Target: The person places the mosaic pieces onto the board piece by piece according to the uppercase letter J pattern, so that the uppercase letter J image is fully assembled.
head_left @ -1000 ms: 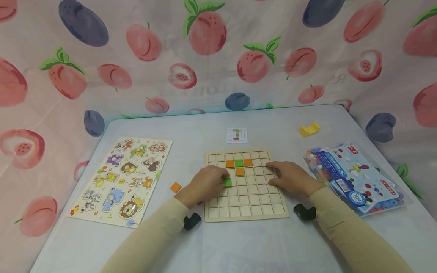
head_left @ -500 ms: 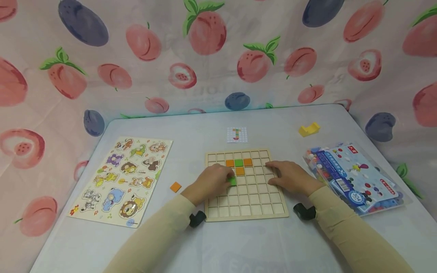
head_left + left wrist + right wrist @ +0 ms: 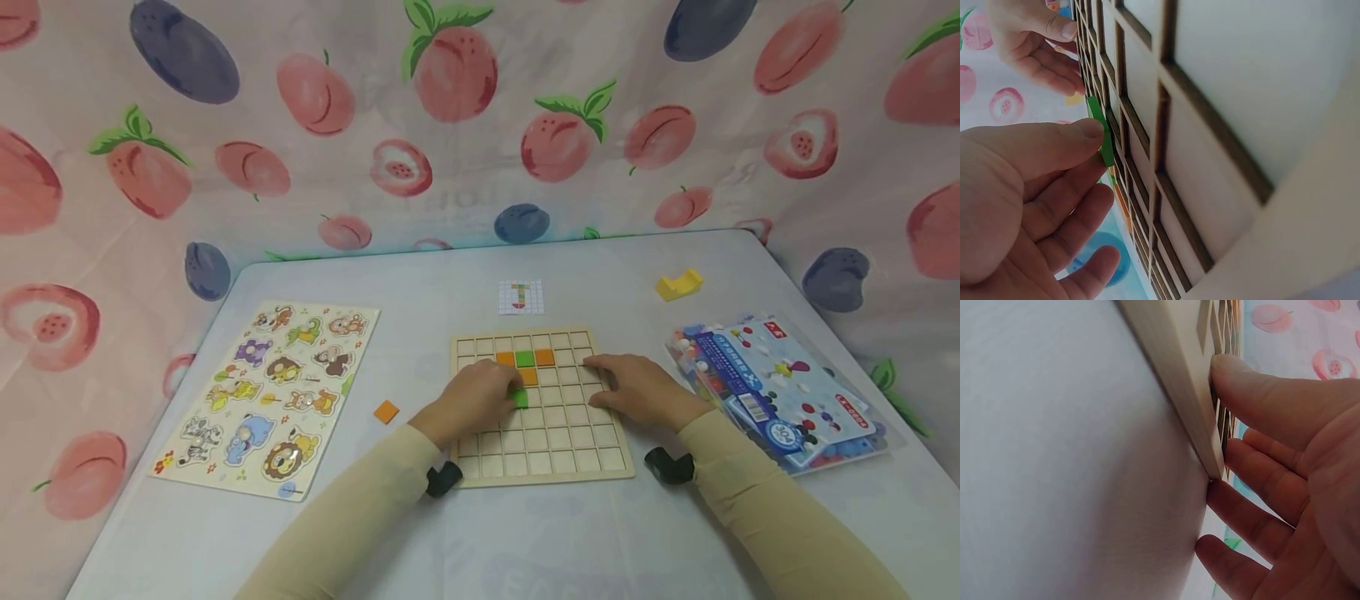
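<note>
On the grid board (image 3: 1210, 125), the left wrist view alone shows fingers (image 3: 1054, 147) pinching green tile (image 3: 1105, 140).

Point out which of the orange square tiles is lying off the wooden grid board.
The lone orange tile on the table left of the grid board; the other three sit in cells around the green one.

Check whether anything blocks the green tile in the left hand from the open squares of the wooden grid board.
Nothing visible does. The left hand pinches the green tile right at the grid board, below the orange tile; the squares beside it are open. The right hand rests on the board's right side, apart.
</note>
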A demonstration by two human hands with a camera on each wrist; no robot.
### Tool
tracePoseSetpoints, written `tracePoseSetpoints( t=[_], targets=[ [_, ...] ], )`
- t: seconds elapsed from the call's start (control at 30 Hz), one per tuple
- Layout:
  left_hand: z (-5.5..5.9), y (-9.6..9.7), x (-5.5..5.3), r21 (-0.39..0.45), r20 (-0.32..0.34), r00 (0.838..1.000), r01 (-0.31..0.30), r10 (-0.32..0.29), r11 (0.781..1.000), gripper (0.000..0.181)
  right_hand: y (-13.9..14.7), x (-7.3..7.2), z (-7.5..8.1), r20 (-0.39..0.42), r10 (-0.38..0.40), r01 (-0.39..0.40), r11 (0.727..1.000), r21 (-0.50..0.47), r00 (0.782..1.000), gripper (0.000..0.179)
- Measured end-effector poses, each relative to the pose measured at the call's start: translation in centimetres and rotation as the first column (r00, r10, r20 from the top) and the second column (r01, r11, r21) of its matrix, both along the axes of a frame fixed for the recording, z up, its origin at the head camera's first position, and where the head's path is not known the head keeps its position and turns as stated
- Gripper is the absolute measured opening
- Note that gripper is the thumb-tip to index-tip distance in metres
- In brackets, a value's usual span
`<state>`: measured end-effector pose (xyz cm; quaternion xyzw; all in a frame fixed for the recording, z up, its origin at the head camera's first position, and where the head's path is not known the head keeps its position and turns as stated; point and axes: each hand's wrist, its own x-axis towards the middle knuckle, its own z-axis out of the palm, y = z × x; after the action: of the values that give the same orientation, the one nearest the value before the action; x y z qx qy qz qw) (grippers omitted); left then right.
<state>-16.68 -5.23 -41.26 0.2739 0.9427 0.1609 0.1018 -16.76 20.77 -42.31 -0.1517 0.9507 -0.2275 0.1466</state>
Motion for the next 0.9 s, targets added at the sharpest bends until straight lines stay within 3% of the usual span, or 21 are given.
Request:
tracePoseSetpoints(
  t=[0.9],
  targets=[
    [0.1,1.1,-0.3,-0.028,0.023,1.000,-0.005,0.006,1.000,0.021,0.1,0.2,-0.1,-0.003,0.004,-0.004,1.000,-0.005,1.000,0.060]
  ],
)
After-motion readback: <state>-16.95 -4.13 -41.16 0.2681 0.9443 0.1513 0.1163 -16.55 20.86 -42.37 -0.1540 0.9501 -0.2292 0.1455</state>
